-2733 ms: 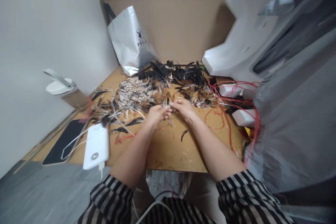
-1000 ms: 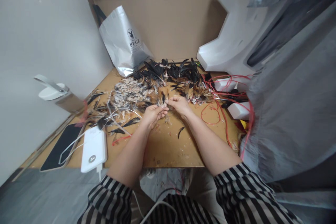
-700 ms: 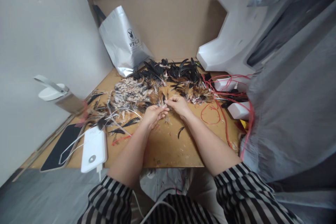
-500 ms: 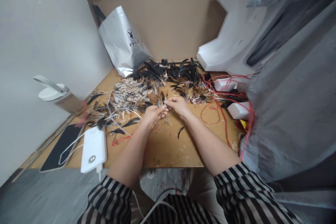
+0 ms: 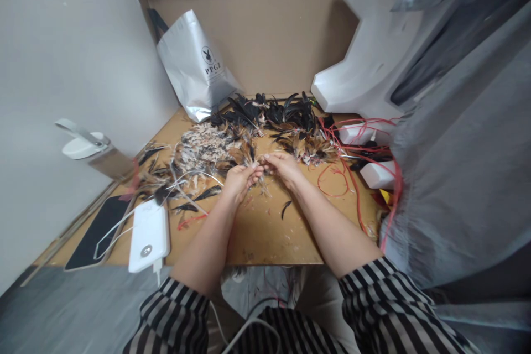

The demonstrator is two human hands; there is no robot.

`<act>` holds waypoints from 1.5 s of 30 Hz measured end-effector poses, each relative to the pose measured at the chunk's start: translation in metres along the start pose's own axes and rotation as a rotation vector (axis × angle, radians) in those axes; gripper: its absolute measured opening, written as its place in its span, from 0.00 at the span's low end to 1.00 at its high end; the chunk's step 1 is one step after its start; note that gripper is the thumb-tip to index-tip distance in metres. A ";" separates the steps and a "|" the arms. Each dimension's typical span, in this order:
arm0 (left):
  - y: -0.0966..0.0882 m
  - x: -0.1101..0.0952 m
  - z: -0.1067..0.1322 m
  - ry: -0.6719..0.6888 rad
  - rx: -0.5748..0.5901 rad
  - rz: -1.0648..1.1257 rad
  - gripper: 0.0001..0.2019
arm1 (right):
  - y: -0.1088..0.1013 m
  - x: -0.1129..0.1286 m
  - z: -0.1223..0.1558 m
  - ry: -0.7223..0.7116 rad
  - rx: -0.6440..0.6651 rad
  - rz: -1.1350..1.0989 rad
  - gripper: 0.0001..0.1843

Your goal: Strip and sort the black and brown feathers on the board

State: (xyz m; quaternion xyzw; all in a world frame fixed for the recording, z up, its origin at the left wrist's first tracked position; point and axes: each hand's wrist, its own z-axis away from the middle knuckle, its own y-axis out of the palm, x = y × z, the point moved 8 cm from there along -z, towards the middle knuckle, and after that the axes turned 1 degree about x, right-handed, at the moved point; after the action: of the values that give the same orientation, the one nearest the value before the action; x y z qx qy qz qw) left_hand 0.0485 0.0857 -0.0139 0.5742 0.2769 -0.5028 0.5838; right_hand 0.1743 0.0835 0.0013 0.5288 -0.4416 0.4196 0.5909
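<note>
My left hand (image 5: pixel 243 181) is closed in a pinch on a small bunch of brown and black feathers (image 5: pixel 248 154), whose tips fan out above the thumb. Pale, wispy quill ends hang below the fingers. Right beside it, my right hand (image 5: pixel 282 168) pinches at the bunch's right side; whatever lies between its fingertips is too small to make out. Behind the hands lie black feathers (image 5: pixel 286 113), a heap of pale fluffy feathers (image 5: pixel 207 146) to the left and brown feather bunches (image 5: pixel 309 146) to the right. One small dark feather (image 5: pixel 285 209) rests in front.
On the left are a white power bank (image 5: pixel 148 235) with cables, a dark phone (image 5: pixel 97 232) and a lidded bottle (image 5: pixel 103 157). A silver bag (image 5: pixel 194 66) leans at the back. Red cords (image 5: pixel 352 177) tangle around white power strips (image 5: pixel 377 174) at right, beside grey cloth (image 5: pixel 464 138).
My right hand's fingertips have shifted slightly right, away from my left thumb. The bunch in my left hand has moved a little left. The rest looks the same.
</note>
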 end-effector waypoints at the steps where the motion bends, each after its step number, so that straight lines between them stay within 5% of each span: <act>1: -0.001 0.000 0.000 0.002 -0.006 0.010 0.07 | -0.001 0.001 0.000 -0.011 -0.012 0.005 0.15; 11: 0.002 0.003 -0.002 -0.019 0.051 -0.019 0.08 | 0.007 0.008 0.004 -0.150 -0.003 0.202 0.11; 23: 0.006 0.009 -0.002 -0.029 0.149 -0.052 0.08 | 0.011 0.005 0.003 -0.160 0.065 0.206 0.09; 33: 0.012 -0.004 0.002 0.113 0.173 -0.354 0.12 | 0.007 0.024 0.007 -0.157 0.141 0.350 0.09; 45: 0.017 -0.007 0.006 0.096 0.259 -0.300 0.13 | 0.010 0.028 0.008 -0.193 0.170 0.279 0.12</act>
State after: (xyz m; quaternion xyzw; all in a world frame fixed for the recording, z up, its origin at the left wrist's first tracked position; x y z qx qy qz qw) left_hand 0.0596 0.0789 -0.0001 0.6200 0.3198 -0.5876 0.4099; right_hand 0.1711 0.0769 0.0308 0.5482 -0.5283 0.4805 0.4353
